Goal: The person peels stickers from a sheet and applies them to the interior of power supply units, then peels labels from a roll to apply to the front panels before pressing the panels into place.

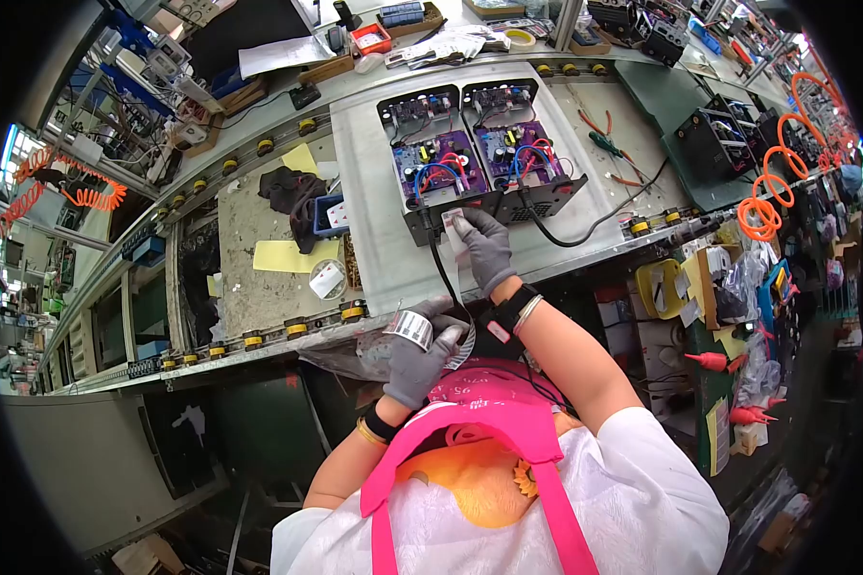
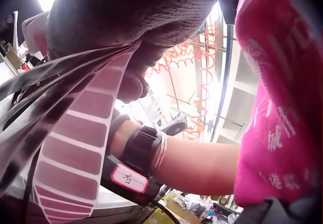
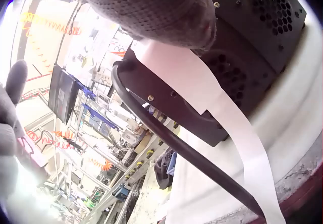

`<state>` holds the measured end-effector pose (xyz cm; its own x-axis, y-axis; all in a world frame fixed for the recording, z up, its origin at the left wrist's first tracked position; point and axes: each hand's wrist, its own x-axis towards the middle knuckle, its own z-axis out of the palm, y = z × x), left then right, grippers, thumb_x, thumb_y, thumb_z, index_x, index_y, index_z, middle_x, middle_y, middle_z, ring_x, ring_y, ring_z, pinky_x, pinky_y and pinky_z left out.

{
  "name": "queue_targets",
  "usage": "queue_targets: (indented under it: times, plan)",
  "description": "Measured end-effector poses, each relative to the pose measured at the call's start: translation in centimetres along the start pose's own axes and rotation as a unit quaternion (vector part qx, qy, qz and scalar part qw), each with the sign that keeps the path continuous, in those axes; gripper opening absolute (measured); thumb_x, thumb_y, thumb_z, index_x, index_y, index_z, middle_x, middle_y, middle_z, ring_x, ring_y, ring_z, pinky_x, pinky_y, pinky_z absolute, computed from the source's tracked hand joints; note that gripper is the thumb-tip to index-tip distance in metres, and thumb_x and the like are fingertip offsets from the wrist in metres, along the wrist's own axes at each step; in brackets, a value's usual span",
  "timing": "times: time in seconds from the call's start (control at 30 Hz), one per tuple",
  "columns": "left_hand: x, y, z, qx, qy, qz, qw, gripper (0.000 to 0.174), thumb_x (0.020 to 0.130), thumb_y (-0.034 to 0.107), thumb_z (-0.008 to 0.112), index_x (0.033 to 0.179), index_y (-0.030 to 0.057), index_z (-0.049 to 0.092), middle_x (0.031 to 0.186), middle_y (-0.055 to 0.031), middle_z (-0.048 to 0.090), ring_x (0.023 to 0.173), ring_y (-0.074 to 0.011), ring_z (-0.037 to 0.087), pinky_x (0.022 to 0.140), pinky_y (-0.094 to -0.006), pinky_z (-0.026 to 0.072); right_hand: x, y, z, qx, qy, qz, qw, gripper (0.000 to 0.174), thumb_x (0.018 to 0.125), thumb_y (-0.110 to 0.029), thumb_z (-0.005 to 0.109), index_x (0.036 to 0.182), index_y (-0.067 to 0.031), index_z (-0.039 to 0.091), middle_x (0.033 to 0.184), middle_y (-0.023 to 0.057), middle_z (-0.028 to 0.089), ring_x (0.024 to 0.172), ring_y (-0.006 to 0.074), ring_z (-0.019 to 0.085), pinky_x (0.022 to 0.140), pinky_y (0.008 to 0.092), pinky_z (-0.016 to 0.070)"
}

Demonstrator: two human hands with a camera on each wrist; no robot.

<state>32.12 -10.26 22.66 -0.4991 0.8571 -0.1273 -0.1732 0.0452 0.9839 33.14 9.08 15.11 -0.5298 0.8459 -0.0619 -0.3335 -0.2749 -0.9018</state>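
My gloved left hand (image 1: 417,372) grips a roll of silver labels (image 1: 412,329) near my apron. A strip of blank labels (image 2: 75,140) hangs from that hand in the left wrist view. My gloved right hand (image 1: 487,251) pinches the white end of the strip (image 3: 237,130) right at the end panel of the left black case (image 1: 414,230). Beside it stands a second black case (image 1: 568,198). Both are uncovered, showing purple circuit boards (image 1: 441,165) with red and blue wires. A black power cord (image 1: 441,264) runs down from the left case, past my right hand.
The cases stand on a white board (image 1: 379,264) over a roller line. To the left lie a dark cloth (image 1: 292,196), yellow paper (image 1: 288,257) and a blue bin (image 1: 332,217). Pliers (image 1: 606,144) lie right, near another cord (image 1: 599,228). Orange coiled hoses (image 1: 759,218) hang at the right.
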Motion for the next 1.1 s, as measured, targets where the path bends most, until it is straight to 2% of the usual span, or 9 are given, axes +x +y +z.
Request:
queue_targets:
  times: [0.4, 0.8, 0.9, 1.0, 1.1]
  plan:
    - [0.1, 0.2, -0.4, 0.015, -0.01, 0.0, 1.0, 0.039, 0.086, 0.0, 0.054, 0.123, -0.0011, 0.042, 0.095, -0.0124, 0.064, 0.069, -0.0103, 0.056, 0.062, -0.0225, 0.0481, 0.6, 0.2, 0.7, 0.014, 0.026, 0.014, 0.999, 0.013, 0.084, -0.011, 0.065, 0.095, -0.0031, 0.067, 0.081, 0.0008, 0.066, 0.066, 0.006, 0.057, 0.058, 0.022, 0.0472]
    - [0.1, 0.1, -0.3, -0.006, -0.009, -0.011, 1.0, 0.04, 0.086, 0.0, 0.054, 0.124, -0.0005, 0.041, 0.095, -0.0123, 0.064, 0.071, -0.0104, 0.057, 0.062, -0.0227, 0.0493, 0.6, 0.4, 1.3, 0.023, 0.066, 0.023, 0.997, 0.012, 0.083, -0.013, 0.067, 0.092, -0.0051, 0.067, 0.079, -0.001, 0.065, 0.063, 0.0055, 0.055, 0.056, 0.022, 0.0452]
    - [0.1, -0.1, -0.4, -0.004, -0.011, -0.009, 1.0, 0.04, 0.086, 0.0, 0.054, 0.124, -0.0005, 0.041, 0.095, -0.0127, 0.064, 0.071, -0.0108, 0.058, 0.063, -0.0226, 0.0499, 0.7, 0.5, 1.3, 0.0, 0.066, -0.008, 0.998, 0.012, 0.083, -0.013, 0.067, 0.092, -0.0049, 0.067, 0.078, -0.0008, 0.065, 0.063, 0.0057, 0.055, 0.055, 0.0222, 0.045]
    - [0.2, 0.1, -0.5, 0.013, -0.017, -0.011, 1.0, 0.039, 0.086, 0.0, 0.054, 0.124, -0.0006, 0.042, 0.094, -0.0128, 0.064, 0.071, -0.0112, 0.058, 0.063, -0.0225, 0.0499, 0.6, 0.1, 1.4, -0.012, 0.073, 0.021, 0.997, 0.012, 0.083, -0.013, 0.067, 0.091, -0.0045, 0.068, 0.078, -0.0003, 0.065, 0.062, 0.0061, 0.055, 0.055, 0.0224, 0.045]
    - [0.3, -0.2, -0.5, 0.0, -0.012, 0.001, 1.0, 0.038, 0.086, 0.0, 0.054, 0.123, -0.0008, 0.042, 0.094, -0.0128, 0.064, 0.07, -0.0113, 0.058, 0.062, -0.0226, 0.0499, 0.6, 0.1, 1.7, -0.004, 0.079, 0.009, 0.997, 0.012, 0.083, -0.013, 0.067, 0.091, -0.004, 0.068, 0.077, 0.0, 0.065, 0.062, 0.0064, 0.055, 0.055, 0.0224, 0.0451]
